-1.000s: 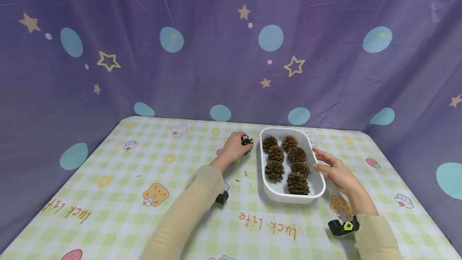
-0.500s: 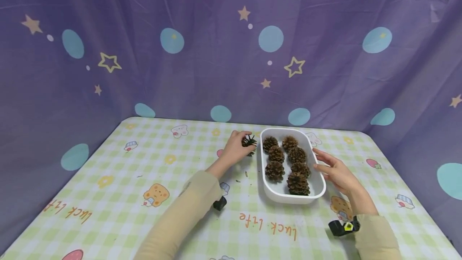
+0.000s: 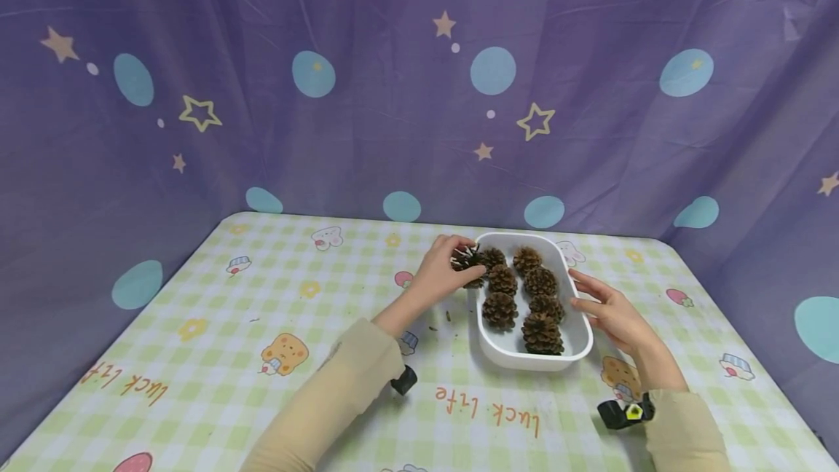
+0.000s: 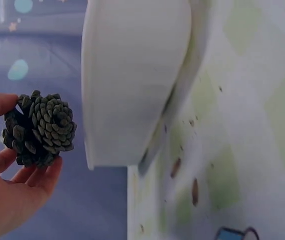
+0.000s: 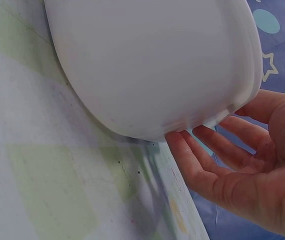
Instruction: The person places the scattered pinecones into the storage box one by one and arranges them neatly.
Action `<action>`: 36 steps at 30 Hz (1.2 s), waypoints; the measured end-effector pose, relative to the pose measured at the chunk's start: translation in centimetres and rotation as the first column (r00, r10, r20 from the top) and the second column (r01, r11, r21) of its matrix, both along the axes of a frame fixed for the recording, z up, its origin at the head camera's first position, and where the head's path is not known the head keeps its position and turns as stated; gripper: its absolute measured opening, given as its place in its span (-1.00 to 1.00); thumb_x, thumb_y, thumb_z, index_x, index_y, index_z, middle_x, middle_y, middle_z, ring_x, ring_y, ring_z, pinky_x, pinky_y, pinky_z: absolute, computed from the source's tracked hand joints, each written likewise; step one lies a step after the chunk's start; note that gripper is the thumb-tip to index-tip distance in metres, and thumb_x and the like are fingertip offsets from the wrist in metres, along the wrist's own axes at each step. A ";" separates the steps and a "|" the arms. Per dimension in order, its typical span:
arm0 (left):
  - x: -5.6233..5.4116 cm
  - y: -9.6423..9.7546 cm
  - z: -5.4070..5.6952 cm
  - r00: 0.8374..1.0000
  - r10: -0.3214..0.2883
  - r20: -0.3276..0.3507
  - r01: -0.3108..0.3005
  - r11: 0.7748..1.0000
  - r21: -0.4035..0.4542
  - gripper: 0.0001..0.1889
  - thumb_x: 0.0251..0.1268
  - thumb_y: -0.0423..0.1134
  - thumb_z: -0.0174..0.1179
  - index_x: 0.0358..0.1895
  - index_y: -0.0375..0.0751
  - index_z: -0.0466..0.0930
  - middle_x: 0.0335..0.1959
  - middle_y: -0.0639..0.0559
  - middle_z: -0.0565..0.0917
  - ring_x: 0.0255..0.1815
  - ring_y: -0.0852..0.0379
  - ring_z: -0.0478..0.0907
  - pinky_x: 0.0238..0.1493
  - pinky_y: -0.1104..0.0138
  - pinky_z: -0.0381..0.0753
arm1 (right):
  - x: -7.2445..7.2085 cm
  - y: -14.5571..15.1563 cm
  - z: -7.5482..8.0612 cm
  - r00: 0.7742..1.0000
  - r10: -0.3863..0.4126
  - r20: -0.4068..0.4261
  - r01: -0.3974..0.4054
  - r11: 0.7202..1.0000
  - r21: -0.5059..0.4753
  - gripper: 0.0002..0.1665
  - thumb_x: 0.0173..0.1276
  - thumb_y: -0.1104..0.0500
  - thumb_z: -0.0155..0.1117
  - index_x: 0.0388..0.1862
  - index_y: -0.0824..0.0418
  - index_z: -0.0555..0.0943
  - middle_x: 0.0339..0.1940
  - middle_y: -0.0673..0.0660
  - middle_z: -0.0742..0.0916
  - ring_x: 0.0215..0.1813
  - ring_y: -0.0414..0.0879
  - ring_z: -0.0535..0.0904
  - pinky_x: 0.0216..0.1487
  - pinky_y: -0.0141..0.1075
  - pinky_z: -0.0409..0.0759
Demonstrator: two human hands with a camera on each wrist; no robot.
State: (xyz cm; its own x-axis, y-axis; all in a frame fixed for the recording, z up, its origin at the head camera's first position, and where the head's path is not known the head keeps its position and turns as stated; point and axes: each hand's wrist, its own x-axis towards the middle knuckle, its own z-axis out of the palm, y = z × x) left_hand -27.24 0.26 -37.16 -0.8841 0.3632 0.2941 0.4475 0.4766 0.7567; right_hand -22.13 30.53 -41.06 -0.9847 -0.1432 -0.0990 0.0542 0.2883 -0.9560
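Observation:
My left hand pinches a dark brown pine cone between thumb and fingers, at the left rim of a white plastic tub. In the left wrist view this pine cone is raised beside the tub's outer wall, its layered scales facing the camera. Several more pine cones stand inside the tub in two rough rows. On the tub's other side, my right hand touches the outer wall with extended fingers, the thumb up near the rim in the right wrist view.
A green-and-white checked tablecloth with cartoon prints covers the table. Small brown scale fragments lie on the cloth left of the tub. Behind the table hangs a purple curtain with stars and blue ovals.
My left hand has carried the pine cone rightward from over the cloth to the tub's left rim. My right hand and the tub stay where they were.

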 end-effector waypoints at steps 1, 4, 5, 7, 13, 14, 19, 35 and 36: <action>0.2 0.2 0.2 1.000 -0.015 -0.001 0.015 1.000 -0.001 -0.53 0.09 -0.02 0.25 0.08 -0.07 0.45 0.00 -0.07 0.40 -0.08 0.08 0.45 -0.04 0.26 0.48 | 0.0 0.0 0.0 1.000 -0.001 0.001 0.001 1.000 0.000 -0.18 0.35 0.11 0.10 0.46 0.19 -0.05 0.39 0.39 0.15 0.32 0.26 0.16 0.10 -0.01 0.48; 1.1 0.7 0.5 0.997 -0.077 -0.001 0.077 0.997 -0.007 -0.54 0.10 -0.01 0.24 0.07 -0.07 0.45 -0.01 -0.03 0.40 -0.05 0.10 0.43 -0.02 0.28 0.48 | 0.0 0.0 0.0 1.000 -0.003 0.002 0.003 1.000 -0.004 -0.18 0.35 0.11 0.10 0.46 0.19 -0.05 0.39 0.39 0.14 0.32 0.26 0.16 0.11 0.00 0.47; 1.4 0.8 0.6 0.994 -0.106 -0.001 0.106 0.994 -0.013 -0.54 0.10 -0.01 0.24 0.06 -0.07 0.45 -0.01 -0.02 0.40 -0.05 0.11 0.42 -0.02 0.29 0.47 | 0.0 0.0 0.0 1.000 -0.003 0.002 0.003 1.000 -0.004 -0.18 0.35 0.11 0.10 0.46 0.19 -0.05 0.39 0.39 0.14 0.32 0.26 0.16 0.11 0.00 0.47; 1.9 1.1 0.6 0.988 -0.157 -0.002 0.157 0.987 -0.030 -0.56 0.10 -0.01 0.24 0.05 -0.05 0.45 -0.03 0.01 0.40 -0.05 0.13 0.41 -0.01 0.30 0.46 | 0.0 -0.1 0.0 1.000 -0.005 0.001 0.005 1.000 -0.003 -0.18 0.35 0.11 0.10 0.46 0.19 -0.05 0.39 0.39 0.15 0.32 0.26 0.16 0.10 0.00 0.47; 2.7 2.1 0.0 0.959 -0.278 -0.049 0.272 0.957 -0.099 -0.58 0.03 -0.03 0.29 -0.02 -0.03 0.47 -0.07 0.07 0.41 -0.05 0.19 0.41 0.04 0.36 0.45 | -0.1 -0.1 0.0 1.000 -0.003 0.001 0.003 1.000 0.000 -0.18 0.34 0.11 0.10 0.46 0.19 -0.04 0.38 0.39 0.16 0.30 0.24 0.20 0.08 -0.03 0.50; 2.8 2.3 -0.1 0.954 -0.295 -0.058 0.288 0.951 -0.111 -0.58 0.02 -0.04 0.30 -0.03 -0.04 0.47 -0.07 0.06 0.42 -0.06 0.19 0.41 0.03 0.38 0.45 | 0.0 -0.1 0.0 1.000 -0.003 0.001 0.003 1.000 -0.001 -0.19 0.35 0.11 0.10 0.46 0.19 -0.04 0.38 0.39 0.16 0.30 0.24 0.20 0.08 -0.03 0.50; 3.3 2.6 -0.8 0.927 -0.367 -0.075 0.343 0.913 -0.218 -0.58 0.01 -0.05 0.31 -0.04 -0.06 0.47 -0.08 0.08 0.40 -0.10 0.25 0.39 -0.01 0.47 0.42 | 0.0 -0.2 0.0 1.000 -0.002 0.000 0.002 1.000 -0.003 -0.19 0.35 0.12 0.10 0.46 0.20 -0.04 0.38 0.39 0.16 0.29 0.22 0.22 0.06 -0.05 0.52; 4.5 2.8 -1.8 0.899 -0.432 -0.065 0.375 0.840 -0.392 -0.53 0.05 0.08 0.27 -0.01 -0.06 0.46 -0.02 0.12 0.40 -0.05 0.25 0.41 0.05 0.46 0.42 | -0.1 -0.3 0.0 1.000 0.006 0.000 -0.006 1.000 0.001 -0.19 0.35 0.11 0.10 0.46 0.19 -0.04 0.38 0.39 0.16 0.30 0.22 0.21 0.10 -0.04 0.49; 4.5 2.8 -1.8 0.899 -0.434 -0.066 0.377 0.840 -0.391 -0.53 0.05 0.08 0.27 -0.02 -0.07 0.46 -0.02 0.13 0.40 -0.05 0.25 0.41 0.06 0.46 0.41 | -0.1 -0.3 0.0 1.000 0.007 -0.002 -0.007 1.000 0.003 -0.19 0.35 0.11 0.10 0.46 0.19 -0.04 0.38 0.39 0.16 0.30 0.23 0.21 0.10 -0.03 0.48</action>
State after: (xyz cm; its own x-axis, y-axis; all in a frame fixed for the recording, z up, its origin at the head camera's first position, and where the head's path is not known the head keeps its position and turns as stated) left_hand -22.78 3.04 -38.94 -0.5916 0.7844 0.1865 0.7518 0.4530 0.4792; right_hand -22.19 30.26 -41.05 -0.9839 -0.1494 -0.0976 0.0505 0.2915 -0.9552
